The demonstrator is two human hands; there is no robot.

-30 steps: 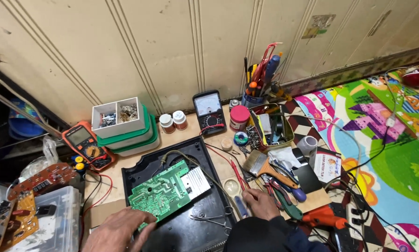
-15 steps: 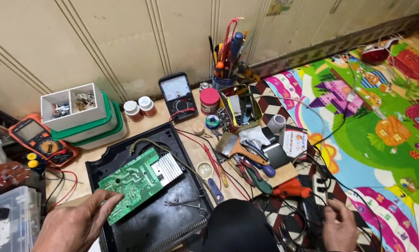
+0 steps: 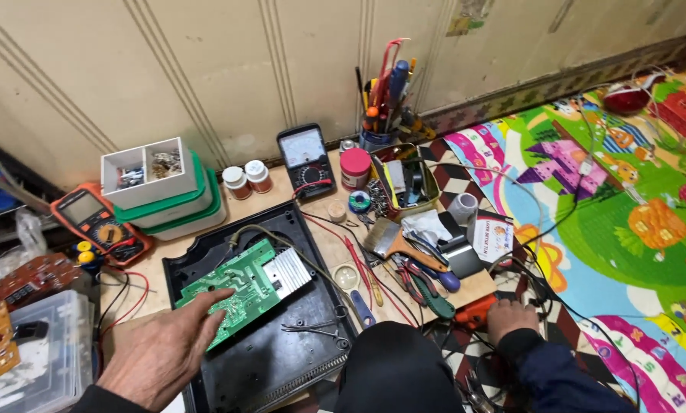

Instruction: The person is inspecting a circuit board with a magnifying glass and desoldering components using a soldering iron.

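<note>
My left hand (image 3: pixel 163 353) lies flat with its fingers on the near corner of a green circuit board (image 3: pixel 240 287) that has a silver heat sink. The board rests inside a black plastic casing (image 3: pixel 282 359). My right hand (image 3: pixel 513 316) is at the low table's right edge, closed around an orange tool (image 3: pixel 474 310) among black cables. Small pliers (image 3: pixel 320 330) lie in the casing, beside a magnifier (image 3: pixel 348 277) and a blue-handled tool (image 3: pixel 362 308).
On the wooden board are an analog black meter (image 3: pixel 304 158), an orange multimeter (image 3: pixel 98 222), green stacked boxes with a white tray (image 3: pixel 159 191), two small jars (image 3: pixel 247 180), a tool cup (image 3: pixel 381 107), a paintbrush (image 3: pixel 392 243) and screwdrivers. A colourful play mat (image 3: pixel 625 214) is at the right.
The view has swung left and down. My right hand left the tools in the middle and went to the orange tool at the table's right edge. My left hand stays on the board.
</note>
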